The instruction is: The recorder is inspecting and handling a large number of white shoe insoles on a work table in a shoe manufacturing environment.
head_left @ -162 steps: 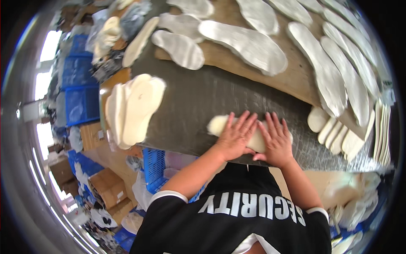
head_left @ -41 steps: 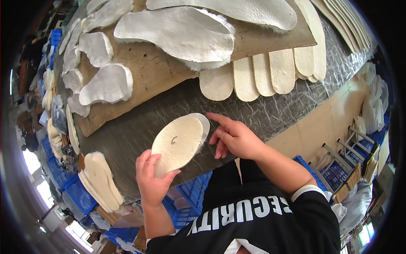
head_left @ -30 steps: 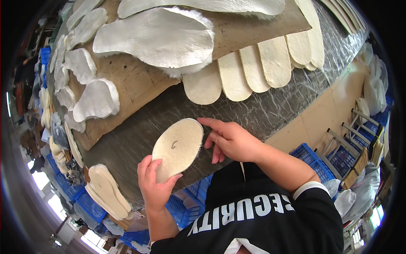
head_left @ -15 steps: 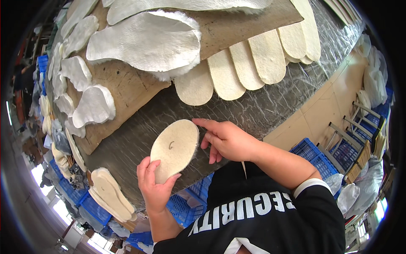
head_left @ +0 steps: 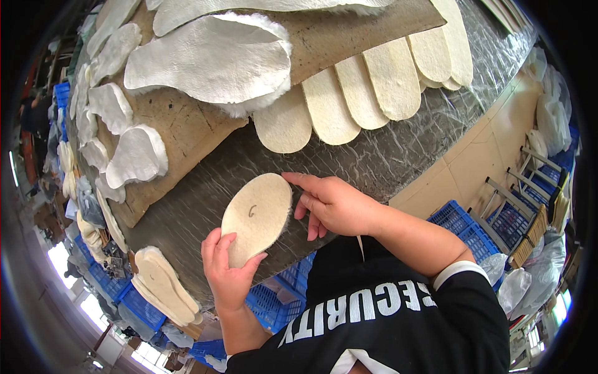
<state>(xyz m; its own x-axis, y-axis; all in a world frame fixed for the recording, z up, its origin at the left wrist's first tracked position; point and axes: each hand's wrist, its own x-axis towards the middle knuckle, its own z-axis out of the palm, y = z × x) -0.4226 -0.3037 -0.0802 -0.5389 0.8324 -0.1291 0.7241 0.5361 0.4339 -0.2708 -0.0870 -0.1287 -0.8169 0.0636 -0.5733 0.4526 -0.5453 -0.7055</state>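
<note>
My left hand (head_left: 225,268) is closed on the lower end of a cream felt insole (head_left: 258,212), thumb at one edge and fingers at the other. The insole is tilted, has a small dark curved mark on its face, and shows fuzzy fleece along its right edge. At its upper right edge rests the outstretched index fingertip of my right hand (head_left: 333,202). The thumb and remaining fingers of that hand are loosely bent and apart. A thin pale pointed strip (head_left: 360,248) shows below my right wrist; I cannot tell what it belongs to.
Cream insoles (head_left: 336,103) lie overlapped in a row on the dark table (head_left: 205,181). White fleece-lined pieces (head_left: 212,59) cover a brown board (head_left: 180,134). More insoles (head_left: 163,287) are stacked at the left edge. Blue crates (head_left: 464,227) and a metal rack (head_left: 514,199) stand at right.
Both hands and the insole keep almost the same pose. The whole scene on the table has shifted very slightly left and up in view.
</note>
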